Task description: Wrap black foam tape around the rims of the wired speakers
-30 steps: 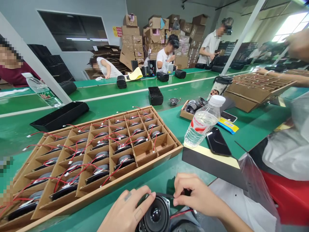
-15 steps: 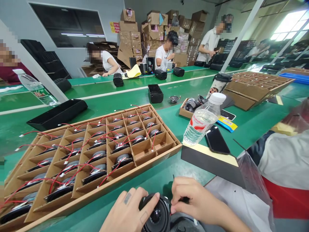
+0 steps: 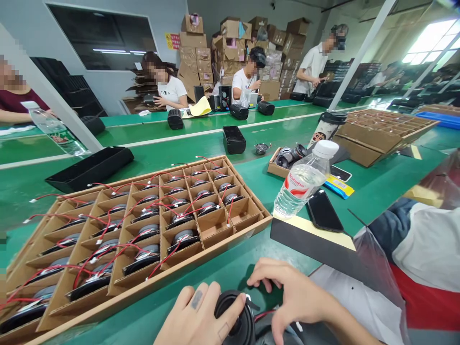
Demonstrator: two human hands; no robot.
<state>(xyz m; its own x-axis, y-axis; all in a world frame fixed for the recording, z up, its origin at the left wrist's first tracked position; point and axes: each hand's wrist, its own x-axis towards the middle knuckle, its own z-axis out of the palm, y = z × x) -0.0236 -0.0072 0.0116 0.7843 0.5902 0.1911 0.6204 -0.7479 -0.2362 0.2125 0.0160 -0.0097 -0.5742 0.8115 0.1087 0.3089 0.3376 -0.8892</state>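
My left hand (image 3: 197,316) grips a round black speaker (image 3: 248,322) at the bottom of the view, its index finger lying across the speaker's face. Close on its right, my right hand (image 3: 298,294) is open, with thumb and fingers apart. A short red wire (image 3: 264,315) runs beside the speaker, under the right hand. Below that hand lies another dark rounded part (image 3: 268,333), partly hidden by the thumb. To the left, a divided cardboard tray (image 3: 215,242) holds several speakers with red leads and white plugs.
Right of the tray, a water bottle (image 3: 293,191) and a phone (image 3: 324,211) rest on a dark box with a pale yellow top (image 3: 312,235). Behind are a small box of speakers (image 3: 275,168), a patterned cup (image 3: 325,127) and a black housing (image 3: 234,140). Several people work across the green bench.
My right hand has opened from a pinch at the wire beside the speaker. The speaker has tilted and shifted slightly right with my left hand. A co-worker across the bench has raised their hands.
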